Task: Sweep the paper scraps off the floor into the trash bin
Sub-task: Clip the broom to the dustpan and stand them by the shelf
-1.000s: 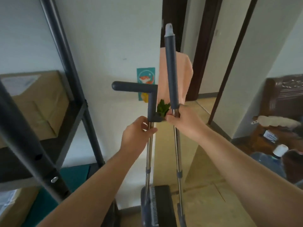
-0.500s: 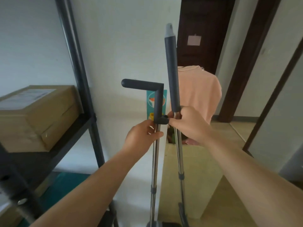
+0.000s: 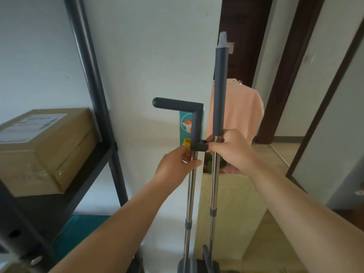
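Broom pole (image 3: 213,194) | right hand (image 3: 231,149) grips it | left hand (image 3: 175,167) grips dustpan pole (image 3: 190,194)

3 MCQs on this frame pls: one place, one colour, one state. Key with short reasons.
1. The cardboard box sits: A) on the floor B) on the black shelf C) in the doorway
2. The hanging shirt is: A) blue B) black C) peach-pink
3. The left hand: A) grips the dustpan pole B) hangs idle C) presses flat on the wall
Key: 1 B, it rests on the shelf board; 2 C, pale peach cloth; 3 A, fingers curl round the steel pole.
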Motion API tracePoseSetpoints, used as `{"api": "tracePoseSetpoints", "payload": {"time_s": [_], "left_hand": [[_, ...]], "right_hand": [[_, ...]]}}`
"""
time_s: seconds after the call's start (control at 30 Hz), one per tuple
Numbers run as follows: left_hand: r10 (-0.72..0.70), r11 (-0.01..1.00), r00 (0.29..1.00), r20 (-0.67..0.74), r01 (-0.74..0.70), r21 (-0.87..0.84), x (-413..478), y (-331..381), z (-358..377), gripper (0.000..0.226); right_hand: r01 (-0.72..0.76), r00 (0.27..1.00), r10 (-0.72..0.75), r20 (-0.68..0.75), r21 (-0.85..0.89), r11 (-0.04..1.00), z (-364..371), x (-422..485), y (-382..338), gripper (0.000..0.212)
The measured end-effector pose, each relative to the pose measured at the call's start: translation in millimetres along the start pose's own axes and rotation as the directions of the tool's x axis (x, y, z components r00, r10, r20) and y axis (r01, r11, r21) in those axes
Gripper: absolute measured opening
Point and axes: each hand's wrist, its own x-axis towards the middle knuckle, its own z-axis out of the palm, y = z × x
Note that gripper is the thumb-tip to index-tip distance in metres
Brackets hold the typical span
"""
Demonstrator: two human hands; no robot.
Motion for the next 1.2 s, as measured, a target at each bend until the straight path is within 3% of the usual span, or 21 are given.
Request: {"api": "tracePoseSetpoints", "payload": {"time_s": [0.23, 0.5, 0.67, 0.87, 1.0, 1.2], "left_hand": [[-0.004, 0.996, 0.980, 0.199, -0.013, 0.086, -10.6, -33.1, 2.6, 0.022], [-0.041, 0.995, 0.963, 0.266, 0.014, 0.102, -22.0, -61.7, 23.0, 0.027], [-0.011, 0.994, 0.976, 0.218, -0.014, 0.111, -18.7, -57.5, 21.5, 0.029], [0.006, 0.995, 0.993, 0.115, -0.017, 0.095, -11.4, -46.0, 18.4, 0.026], [0.019, 0.996, 0.997, 0.070, -0.025, 0.090, -5.4, -36.5, 17.4, 0.025], [0.051, 0.997, 0.999, 0.015, -0.051, 0.049, 0.4, -27.0, 19.9, 0.026]], "right_hand": [[-0.019, 0.999, 0.019, -0.039, 0.007, 1.000, 2.8, -3.8, -9.7, 0.009], [0.029, 0.996, -0.028, -0.083, 0.017, 0.999, -2.9, 1.4, -27.3, 0.002], [0.041, 0.994, -0.039, -0.105, 0.014, 0.999, -4.2, 8.8, -37.5, 0.004], [0.089, 0.985, -0.086, -0.148, 0.011, 0.996, -11.5, 16.0, -52.5, 0.023], [0.129, 0.966, -0.126, -0.224, -0.002, 0.992, -15.3, 23.2, -56.5, 0.007], [0.197, 0.941, -0.175, -0.290, 0.048, 0.979, -18.9, 31.6, -54.3, 0.015]]}}
